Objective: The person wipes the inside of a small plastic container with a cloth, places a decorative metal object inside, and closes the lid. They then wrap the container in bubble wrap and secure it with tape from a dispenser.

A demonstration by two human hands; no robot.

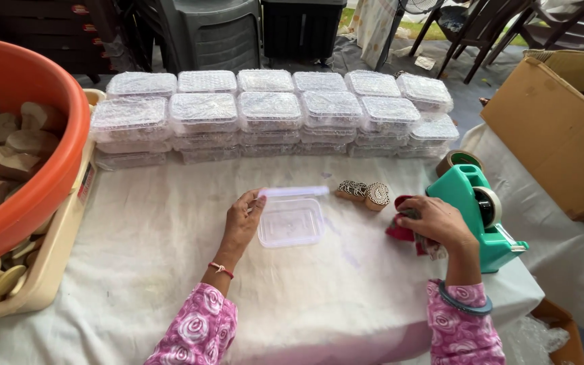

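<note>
Two hands at work, both mine. With the clear plastic container (291, 221) as my landmark, lying open at the middle of the white-clothed desk (157, 257), my left hand (243, 220) is at its left edge, fingers loosely apart, fingertips touching the rim near the raised lid. My right hand (434, 223) is well to the right of it, grip closed on a dark red block (400, 228) just beside the teal tape dispenser (481, 216). Two carved wooden blocks (365, 193) lie just beyond the container's far right corner, and stacked filled boxes (272, 115) line up farther behind it. I judge the container light, thin and flexible, slippery too; best pinched at the stiffer rim, not the walls. An orange basin (28, 149) sits far left.
</note>
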